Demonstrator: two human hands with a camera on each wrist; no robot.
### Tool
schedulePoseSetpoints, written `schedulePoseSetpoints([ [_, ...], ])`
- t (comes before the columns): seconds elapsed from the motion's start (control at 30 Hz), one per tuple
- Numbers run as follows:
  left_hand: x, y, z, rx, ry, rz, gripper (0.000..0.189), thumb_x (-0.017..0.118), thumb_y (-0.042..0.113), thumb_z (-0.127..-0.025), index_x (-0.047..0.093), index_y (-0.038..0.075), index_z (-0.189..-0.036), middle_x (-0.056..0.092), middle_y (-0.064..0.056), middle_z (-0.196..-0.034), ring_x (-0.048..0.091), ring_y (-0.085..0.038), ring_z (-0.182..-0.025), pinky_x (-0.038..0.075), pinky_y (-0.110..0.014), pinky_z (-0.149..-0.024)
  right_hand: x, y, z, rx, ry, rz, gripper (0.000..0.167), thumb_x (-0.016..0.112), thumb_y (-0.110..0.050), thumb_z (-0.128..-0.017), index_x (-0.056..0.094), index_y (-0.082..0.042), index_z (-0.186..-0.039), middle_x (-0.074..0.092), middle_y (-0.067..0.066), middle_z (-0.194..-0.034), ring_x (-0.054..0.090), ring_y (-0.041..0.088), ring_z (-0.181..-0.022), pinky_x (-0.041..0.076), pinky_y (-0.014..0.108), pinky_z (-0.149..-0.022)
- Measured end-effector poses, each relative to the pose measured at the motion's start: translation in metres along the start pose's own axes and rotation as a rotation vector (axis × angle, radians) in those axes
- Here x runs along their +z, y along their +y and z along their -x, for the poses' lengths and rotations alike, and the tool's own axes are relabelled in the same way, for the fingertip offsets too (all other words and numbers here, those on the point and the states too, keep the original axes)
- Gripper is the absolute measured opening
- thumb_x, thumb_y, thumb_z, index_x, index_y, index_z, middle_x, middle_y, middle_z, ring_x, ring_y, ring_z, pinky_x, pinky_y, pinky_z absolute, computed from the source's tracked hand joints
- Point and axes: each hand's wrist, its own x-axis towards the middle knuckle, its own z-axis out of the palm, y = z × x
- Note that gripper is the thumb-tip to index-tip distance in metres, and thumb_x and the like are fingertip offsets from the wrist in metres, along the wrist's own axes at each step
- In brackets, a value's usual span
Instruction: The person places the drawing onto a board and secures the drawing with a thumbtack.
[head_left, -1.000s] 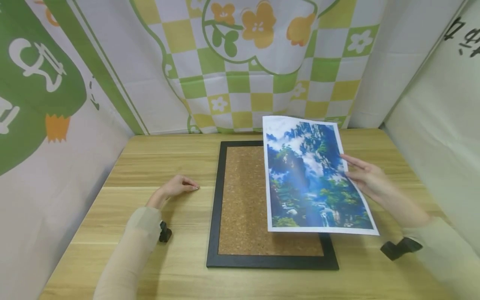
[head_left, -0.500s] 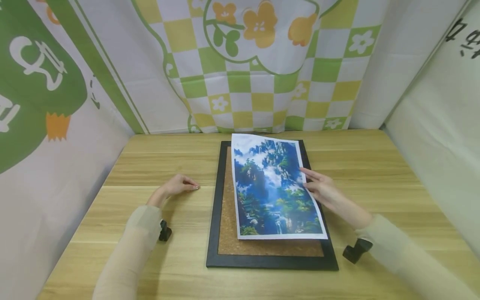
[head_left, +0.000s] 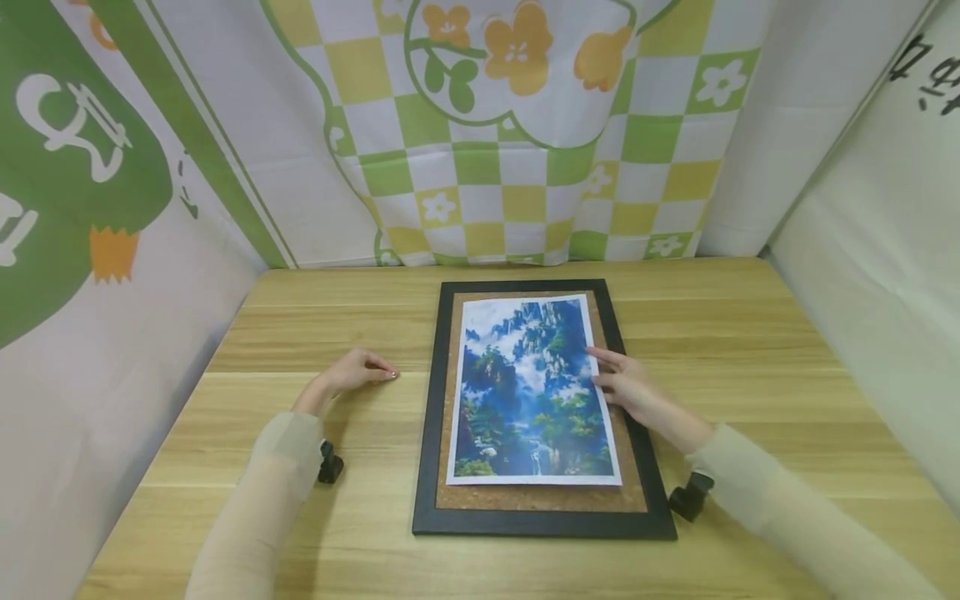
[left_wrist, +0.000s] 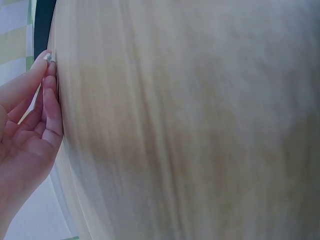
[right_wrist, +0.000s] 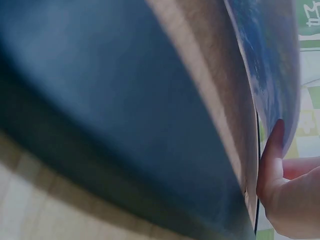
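Observation:
A printed landscape picture (head_left: 525, 400) with a white border lies over the black-framed corkboard (head_left: 540, 498), close over the cork. My right hand (head_left: 626, 385) pinches the picture's right edge, about midway up. In the right wrist view the right hand (right_wrist: 290, 195) has a fingertip on the print (right_wrist: 272, 65), which bows up off the cork along this edge. To the left of the board, my left hand (head_left: 358, 372) rests low over the table. Between its thumb and fingertip it pinches a small whitish pushpin (left_wrist: 48, 58), mostly covered by the fingers.
The board lies flat on a wood-grain table (head_left: 750, 350), with bare tabletop on both sides. A checkered, flowered cloth (head_left: 480, 200) hangs along the table's back edge, and pale cloth walls (head_left: 885, 250) flank the table. Small black devices (head_left: 690, 496) are strapped at both wrists.
My right hand has brought the picture leftward and down from above the board's right side onto the cork. The left hand has stayed in place with the pushpin.

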Motion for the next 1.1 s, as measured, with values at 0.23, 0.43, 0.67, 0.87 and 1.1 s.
schedulePoseSetpoints([
  [0.23,0.0,-0.002,-0.001,-0.006,-0.003,0.007,0.023,0.057,0.018,-0.086,0.065,0.002,-0.1,0.06,-0.016,-0.109,0.049,-0.031,-0.107,0.035,-0.046,-0.092,-0.002,0.006,-0.002,0.003,0.012,0.092,0.054,0.038,0.006,-0.089,0.025,-0.007,-0.139,0.015,0.025,-0.142,0.038,0.039,-0.117,0.049,0.027,-0.075],
  [0.43,0.001,-0.005,-0.003,-0.002,-0.003,-0.002,0.023,0.057,0.018,-0.086,0.066,0.002,-0.1,0.061,-0.015,-0.109,0.05,-0.03,-0.106,0.036,-0.044,-0.091,-0.003,0.008,-0.002,-0.028,0.015,0.13,0.054,0.04,0.007,-0.088,0.026,-0.005,-0.139,0.018,0.026,-0.141,0.044,0.036,-0.112,0.05,0.027,-0.071],
  [0.67,0.001,-0.004,-0.002,0.001,-0.002,0.006,0.022,0.058,0.017,-0.086,0.066,0.002,-0.099,0.061,-0.015,-0.107,0.051,-0.029,-0.104,0.039,-0.042,-0.089,-0.002,0.009,-0.002,-0.082,0.033,0.217,0.052,0.042,0.006,-0.087,0.03,-0.003,-0.137,0.022,0.027,-0.139,0.056,0.017,-0.08,0.05,0.025,-0.061],
  [0.87,0.0,-0.004,-0.003,0.008,-0.003,0.005,0.023,0.058,0.018,-0.086,0.066,0.002,-0.099,0.061,-0.015,-0.107,0.051,-0.029,-0.105,0.038,-0.042,-0.089,-0.003,0.011,0.001,-0.117,0.023,0.239,0.052,0.041,0.007,-0.086,0.029,-0.001,-0.136,0.022,0.027,-0.139,0.054,0.015,-0.071,0.048,0.025,-0.056],
  [1.1,0.001,-0.003,-0.002,-0.001,-0.003,0.012,0.022,0.057,0.017,-0.086,0.065,0.002,-0.1,0.061,-0.015,-0.107,0.052,-0.027,-0.103,0.04,-0.039,-0.087,-0.001,0.012,0.002,-0.165,0.054,0.339,0.052,0.044,0.007,-0.084,0.034,-0.001,-0.134,0.051,0.026,-0.104,0.044,0.011,-0.05,0.042,0.024,-0.045],
])
